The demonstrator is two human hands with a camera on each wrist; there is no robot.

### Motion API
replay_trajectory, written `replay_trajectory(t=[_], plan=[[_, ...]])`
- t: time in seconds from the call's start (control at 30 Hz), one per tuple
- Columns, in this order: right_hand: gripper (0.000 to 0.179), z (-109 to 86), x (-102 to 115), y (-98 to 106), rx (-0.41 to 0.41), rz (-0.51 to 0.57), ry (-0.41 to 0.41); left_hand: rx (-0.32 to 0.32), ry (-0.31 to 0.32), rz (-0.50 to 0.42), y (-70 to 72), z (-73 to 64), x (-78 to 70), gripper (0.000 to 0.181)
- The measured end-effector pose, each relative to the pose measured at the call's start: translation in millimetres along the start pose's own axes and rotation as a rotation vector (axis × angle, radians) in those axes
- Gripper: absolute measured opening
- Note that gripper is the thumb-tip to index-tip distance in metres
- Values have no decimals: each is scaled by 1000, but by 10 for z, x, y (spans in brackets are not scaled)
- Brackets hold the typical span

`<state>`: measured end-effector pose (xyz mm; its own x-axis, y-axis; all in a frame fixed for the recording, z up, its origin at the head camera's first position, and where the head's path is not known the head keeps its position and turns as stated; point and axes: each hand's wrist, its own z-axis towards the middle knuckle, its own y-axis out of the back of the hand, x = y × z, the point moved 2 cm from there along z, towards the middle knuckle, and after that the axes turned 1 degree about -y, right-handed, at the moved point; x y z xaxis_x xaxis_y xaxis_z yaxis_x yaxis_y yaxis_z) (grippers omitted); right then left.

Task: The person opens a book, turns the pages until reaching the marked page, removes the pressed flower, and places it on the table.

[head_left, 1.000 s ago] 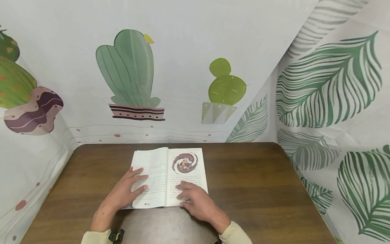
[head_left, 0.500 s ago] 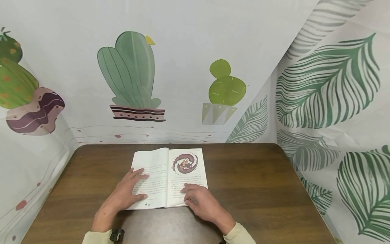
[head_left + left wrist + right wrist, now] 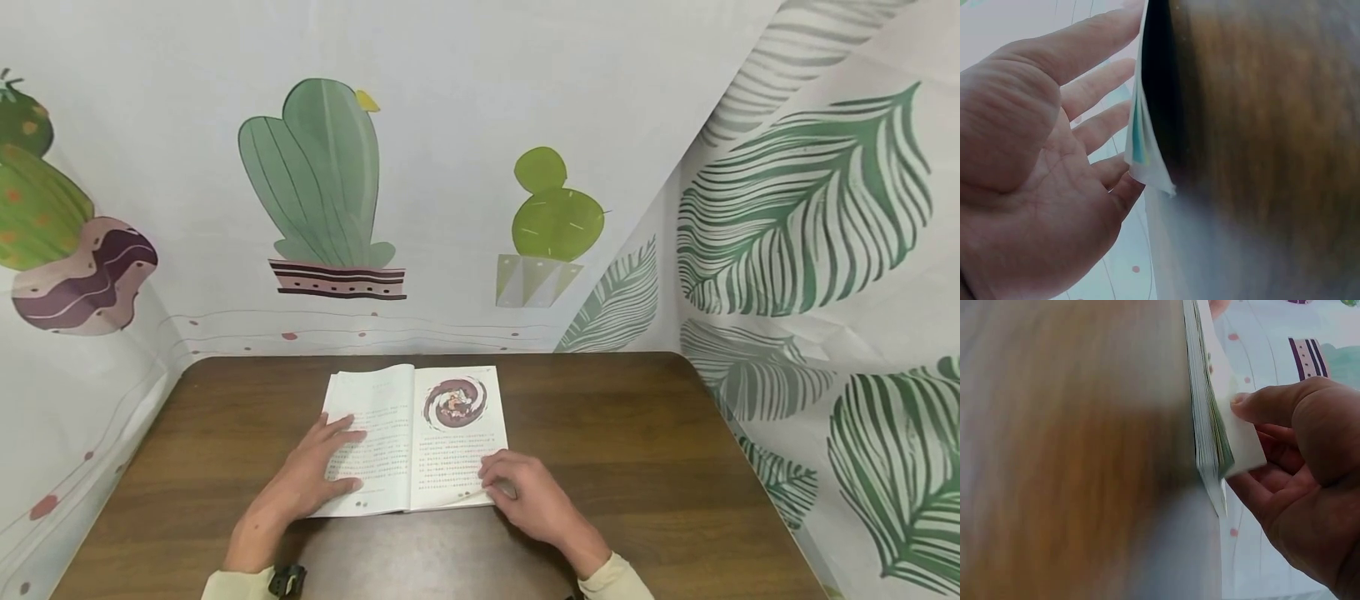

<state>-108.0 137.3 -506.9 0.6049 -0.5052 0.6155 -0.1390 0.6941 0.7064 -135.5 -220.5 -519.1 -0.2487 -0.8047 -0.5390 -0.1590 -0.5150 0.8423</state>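
An open book (image 3: 453, 454) lies on the brown table, with printed text on both pages and a dark red swirl picture on the right one. My left hand (image 3: 311, 471) rests on the left page, fingers spread and straight. In the left wrist view the book's edge (image 3: 1141, 140) crosses in front of those fingertips. At the lower right corner, my right hand (image 3: 534, 497) pinches a page (image 3: 1246, 442). Its thumb lies on top and its fingers are behind, as the right wrist view shows. That corner is lifted off the thick stack of pages (image 3: 1200, 419) below.
The wooden table (image 3: 637, 467) extends on both sides of the book. Behind it hangs a white wall cloth (image 3: 450, 167) printed with cacti, and a leaf-patterned cloth (image 3: 810, 208) stands on the right. A dark watch (image 3: 287, 581) is on the left wrist.
My right hand has slid right across the lower page to its outer corner, its fingers closing to pinch the page there. The left hand has stayed nearly still on the left page.
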Motion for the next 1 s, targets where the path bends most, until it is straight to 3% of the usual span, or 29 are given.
replay_trajectory(t=[0.3,0.63,0.73,0.9,1.0], plan=[[22,-69,-109,84,-75,-32,-115,6,1,7,-13,-13,16,73],[36,-65,-147,100,-273,-62,-317,-1,-22,-4,-10,-11,11,72],[35,-48,-145,67,-284,-35,-290,-8,-27,-5,-15,-8,7,71],[21,32,-106,-37,-227,0,-171,-8,-17,-5,-14,-9,4,70],[30,115,-50,-106,-166,6,-100,-5,-12,-7,-14,-5,8,70]])
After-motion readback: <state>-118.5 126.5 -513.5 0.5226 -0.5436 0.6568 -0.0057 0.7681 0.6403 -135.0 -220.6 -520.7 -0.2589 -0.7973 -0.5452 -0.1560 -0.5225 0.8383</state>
